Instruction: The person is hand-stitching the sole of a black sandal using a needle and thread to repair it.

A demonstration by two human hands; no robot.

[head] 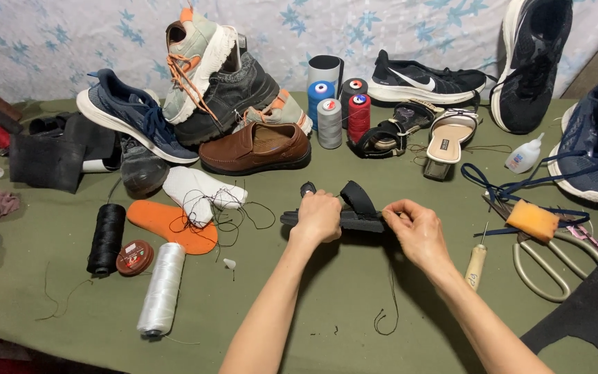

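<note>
Sandal [354, 211], black with a broad strap arched over its sole, sits at the centre of the table [327, 305] between my two hands, and from this remote seat I judge the main hazard to be the black thread [390, 305] that trails from below my right hand [417, 232] toward six o'clock and ends in a loose curl on the green cloth: if it catches under my wrist or on the sole's edge, it could knot or pull out of whatever it is run through. I cannot see a needle, so a pricked finger is a risk I can only suppose. My left hand [318, 216] is closed over the sandal's heel end at nine o'clock of it, fingers curled down around the sole, holding it firmly; a slip there would let the sandal twist. My right hand is nearly shut at the toe end at three o'clock, thumb and forefinger pinched together against the sole's edge, though whether they pinch thread, needle or just the sole I cannot tell. A wooden-handled awl [476, 263] lies just beside my right forearm at four o'clock, and big scissors [541, 266] beyond it; a careless sweep of the elbow could knock either. At ten o'clock, a tangle of thread [223, 215] on the orange insole [167, 225] stays well apart.
</note>
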